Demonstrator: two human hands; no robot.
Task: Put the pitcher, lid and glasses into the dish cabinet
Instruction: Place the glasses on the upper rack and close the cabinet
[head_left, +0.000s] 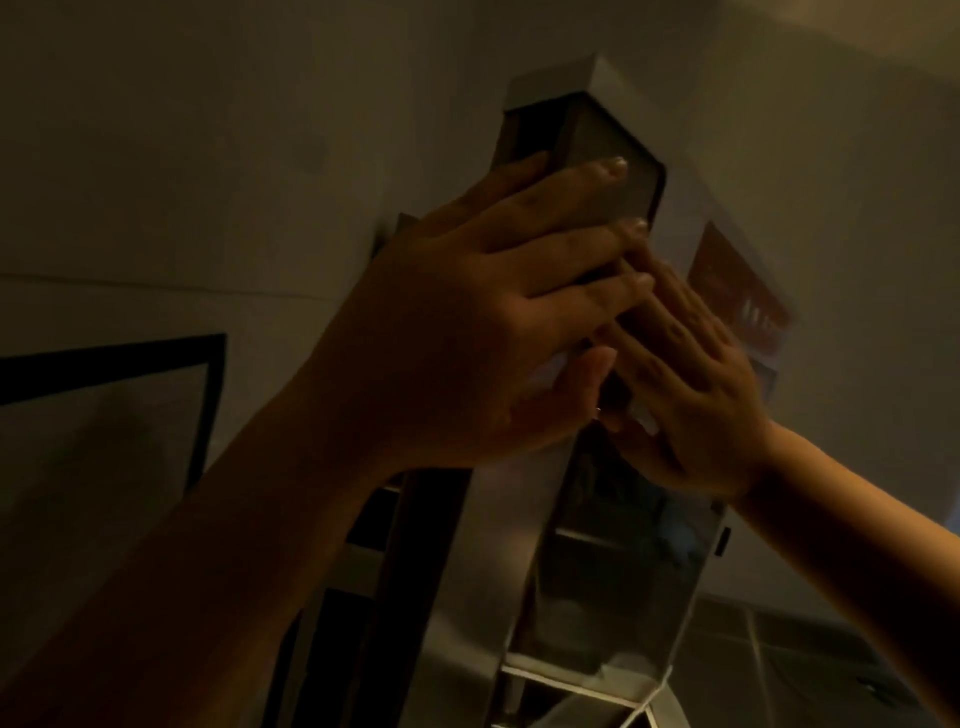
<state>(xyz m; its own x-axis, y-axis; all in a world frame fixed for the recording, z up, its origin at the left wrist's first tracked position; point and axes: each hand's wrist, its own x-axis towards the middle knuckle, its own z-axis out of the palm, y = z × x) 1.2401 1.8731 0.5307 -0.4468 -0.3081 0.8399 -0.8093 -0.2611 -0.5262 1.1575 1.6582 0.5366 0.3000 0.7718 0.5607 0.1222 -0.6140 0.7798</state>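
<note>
The dish cabinet (488, 545) is a tall metal unit with dark glass doors, seen from below in dim light. My left hand (493, 322) reaches up to its upper door (602, 150); the fingers lie spread over the glass and the thumb is tucked under the door's edge. My right hand (696, 400) lies flat against the same door just below, its fingertips touching those of my left hand. No pitcher, lid or glass can be made out. Behind the lower glass door (623, 561) only faint shelves and dim shapes show.
A red label (737, 286) is stuck on the cabinet's right side. A dark-framed panel (104, 415) hangs on the wall at the left. A tiled surface (789, 654) shows at the lower right. The plain wall rises behind the cabinet.
</note>
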